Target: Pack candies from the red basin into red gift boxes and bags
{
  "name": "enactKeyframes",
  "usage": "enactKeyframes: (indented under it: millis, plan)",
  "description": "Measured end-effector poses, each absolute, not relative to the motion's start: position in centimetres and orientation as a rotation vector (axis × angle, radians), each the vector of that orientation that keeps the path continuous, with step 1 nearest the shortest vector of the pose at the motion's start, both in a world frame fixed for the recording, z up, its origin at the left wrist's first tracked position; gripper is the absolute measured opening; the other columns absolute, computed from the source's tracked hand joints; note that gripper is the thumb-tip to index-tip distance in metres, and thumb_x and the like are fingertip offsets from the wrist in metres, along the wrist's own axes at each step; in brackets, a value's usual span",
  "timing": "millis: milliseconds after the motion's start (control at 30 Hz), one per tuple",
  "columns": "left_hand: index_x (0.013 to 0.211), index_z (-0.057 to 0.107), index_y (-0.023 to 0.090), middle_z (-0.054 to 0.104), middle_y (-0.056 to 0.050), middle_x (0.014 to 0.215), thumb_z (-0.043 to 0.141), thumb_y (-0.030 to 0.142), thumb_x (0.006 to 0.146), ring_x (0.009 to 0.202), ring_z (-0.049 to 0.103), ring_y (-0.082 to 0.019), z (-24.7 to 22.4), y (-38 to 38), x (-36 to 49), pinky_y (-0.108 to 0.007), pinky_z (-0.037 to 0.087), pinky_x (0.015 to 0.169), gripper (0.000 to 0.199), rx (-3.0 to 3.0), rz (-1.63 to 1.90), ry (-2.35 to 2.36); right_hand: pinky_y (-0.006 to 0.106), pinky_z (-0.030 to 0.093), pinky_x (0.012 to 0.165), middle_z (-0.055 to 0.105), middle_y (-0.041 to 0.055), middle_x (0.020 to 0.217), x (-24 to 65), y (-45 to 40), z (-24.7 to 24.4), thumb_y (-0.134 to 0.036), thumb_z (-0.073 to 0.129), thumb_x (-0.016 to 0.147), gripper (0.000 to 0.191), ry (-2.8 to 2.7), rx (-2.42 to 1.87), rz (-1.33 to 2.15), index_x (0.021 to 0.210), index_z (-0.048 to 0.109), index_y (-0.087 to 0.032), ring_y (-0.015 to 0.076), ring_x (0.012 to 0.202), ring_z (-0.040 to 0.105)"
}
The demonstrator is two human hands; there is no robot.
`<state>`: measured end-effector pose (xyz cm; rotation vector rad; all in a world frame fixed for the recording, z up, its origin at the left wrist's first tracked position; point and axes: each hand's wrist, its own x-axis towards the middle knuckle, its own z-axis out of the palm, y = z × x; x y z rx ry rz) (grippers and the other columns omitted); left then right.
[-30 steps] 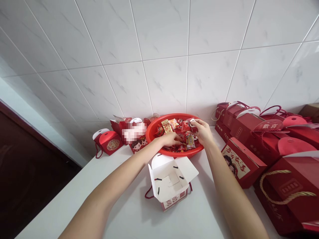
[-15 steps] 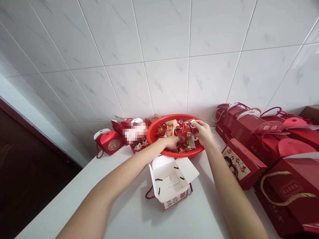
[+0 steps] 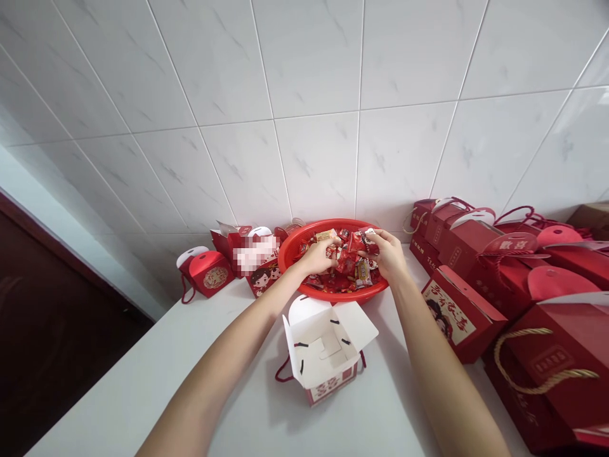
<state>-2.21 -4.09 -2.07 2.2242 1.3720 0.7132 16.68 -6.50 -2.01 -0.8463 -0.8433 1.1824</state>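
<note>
A red plastic basket (image 3: 349, 296) full of wrapped sweets (image 3: 362, 273) stands against the wall. Over its left part, my left hand (image 3: 320, 256) curls its fingers and thumb round a small red wrapped sweet, partly hidden by the fingers. At the right side of the basket, my right hand (image 3: 389, 255) pinches red and white wrapped sweets (image 3: 369, 237) between thumb and fingers. Just in front of the basket sits a white and red gift box (image 3: 328, 346), its flaps up and its inside bare, with dark red cord handles at the sides.
Many red gift boxes (image 3: 547, 368) with cord handles crowd the right side of the white table (image 3: 247, 406). Smaller red boxes (image 3: 209, 274) stand at the back left. Behind is a tiled wall (image 3: 318, 165); a dark brown panel (image 3: 61, 330) lies beyond the table's left edge.
My left hand has lifted from among the sweets and moved slightly up and back in the basket, closer to the right hand's sweets. My right hand stays nearly in place.
</note>
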Motion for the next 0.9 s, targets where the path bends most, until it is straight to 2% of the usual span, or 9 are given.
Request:
enactKeyframes:
  millis: [100,200,367,500,633,767,900]
  plan:
    - [0.126,0.065,0.017,0.061,-0.01,0.141,0.073,0.006,0.067,0.137,0.051,-0.028,-2.07,-3.94,-2.36,-0.038,0.038,0.116,0.06,2.156,0.838,1.322,0.025,0.06,0.052,0.059,-0.0014,0.075,16.69,-6.5,-1.99,-0.033,0.082,0.052,0.029,-0.841,-0.853,1.192,0.071,0.065,-0.02,0.0128,0.07,0.057]
    - [0.127,0.065,0.017,0.059,-0.01,0.144,0.073,0.009,0.07,0.139,0.049,-0.026,-1.84,-4.03,-2.31,-0.038,0.034,0.119,0.058,2.093,0.967,1.239,0.024,0.059,0.05,0.059,-0.0011,0.074,16.68,-6.47,-2.01,-0.034,0.082,0.052,0.029,-0.863,-0.857,1.19,0.071,0.065,-0.02,0.0132,0.07,0.057]
    - [0.131,0.063,0.019,0.063,-0.009,0.139,0.07,0.015,0.077,0.132,0.054,-0.024,-1.63,-4.32,-2.24,-0.04,0.036,0.117,0.055,2.065,1.11,1.077,0.023,0.056,0.047,0.061,-0.0006,0.074,16.59,-6.49,-1.99,-0.035,0.081,0.051,0.03,-0.883,-0.876,1.196,0.072,0.066,-0.02,0.0133,0.068,0.057]
    - [0.131,0.062,0.016,0.062,-0.012,0.138,0.071,0.017,0.077,0.132,0.054,-0.026,-1.67,-4.42,-2.23,-0.039,0.038,0.115,0.055,2.042,1.128,1.03,0.024,0.055,0.048,0.061,-0.0007,0.074,16.56,-6.74,-1.76,-0.035,0.082,0.05,0.031,-0.903,-0.876,1.217,0.072,0.067,-0.019,0.0136,0.067,0.058]
    - [0.13,0.062,0.017,0.061,-0.011,0.141,0.071,0.017,0.075,0.133,0.053,-0.026,-1.68,-4.4,-2.22,-0.039,0.036,0.117,0.056,2.008,1.095,1.044,0.023,0.053,0.048,0.063,-0.0008,0.075,16.62,-7.15,-1.41,-0.036,0.082,0.049,0.032,-0.948,-0.844,1.272,0.071,0.067,-0.019,0.0125,0.065,0.057]
    - [0.12,0.07,0.015,0.066,-0.012,0.135,0.072,0.021,0.076,0.134,0.053,-0.028,-1.74,-4.32,-2.25,-0.043,0.034,0.118,0.045,1.969,1.067,0.979,0.023,0.052,0.049,0.064,-0.0014,0.076,16.77,-7.38,-1.21,-0.038,0.083,0.049,0.034,-0.976,-0.813,1.291,0.072,0.067,-0.02,0.0118,0.063,0.057]
    - [0.11,0.074,0.015,0.07,-0.011,0.126,0.073,0.022,0.075,0.129,0.057,-0.029,-1.6,-4.42,-2.23,-0.044,0.038,0.115,0.036,1.938,1.064,0.973,0.022,0.051,0.05,0.063,-0.0018,0.075,16.97,-7.32,-1.32,-0.038,0.084,0.05,0.033,-1.015,-0.781,1.31,0.073,0.068,-0.02,0.0114,0.064,0.056]
